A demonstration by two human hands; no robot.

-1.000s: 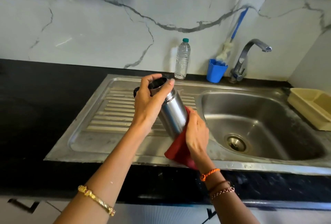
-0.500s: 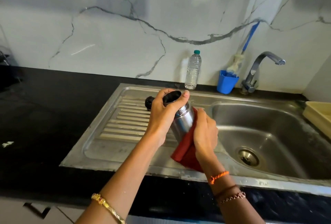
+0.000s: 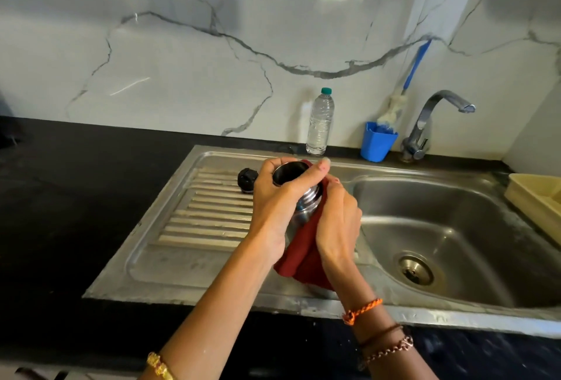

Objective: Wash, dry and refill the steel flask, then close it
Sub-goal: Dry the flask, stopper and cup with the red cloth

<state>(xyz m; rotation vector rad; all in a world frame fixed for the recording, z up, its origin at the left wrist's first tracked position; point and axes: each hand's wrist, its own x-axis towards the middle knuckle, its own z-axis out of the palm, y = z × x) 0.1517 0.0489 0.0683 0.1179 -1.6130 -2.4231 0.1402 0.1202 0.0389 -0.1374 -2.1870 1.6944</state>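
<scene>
Steel is showing only in patches: the flask (image 3: 303, 197) is being held above the sink's ribbed draining board (image 3: 209, 212), and most of its body is lying hidden behind the two hands and a red cloth (image 3: 305, 253). The left hand (image 3: 277, 206) is curling round the neck, thumb and fingers circling the open mouth, whose dark inside is facing up. The right hand (image 3: 338, 223) is gripping the cloth and pressing it against the flask's right side; the cloth's lower folds are hanging down past the wrists, covering the base, so the flask's bottom cannot be made out. A dark round cap (image 3: 246, 179) is lying on the draining board just left of the left hand, partly covered by it. Behind, a clear plastic bottle (image 3: 320, 123) with a green top is standing by the marble wall, near a blue cup (image 3: 377, 144) holding a blue-handled brush (image 3: 406, 82). The tap (image 3: 425, 127) is arching over the basin (image 3: 455, 227). A beige tray (image 3: 535, 197) is being cut off by the right edge. The black tabletop (image 3: 76, 197) is running off to the left.
</scene>
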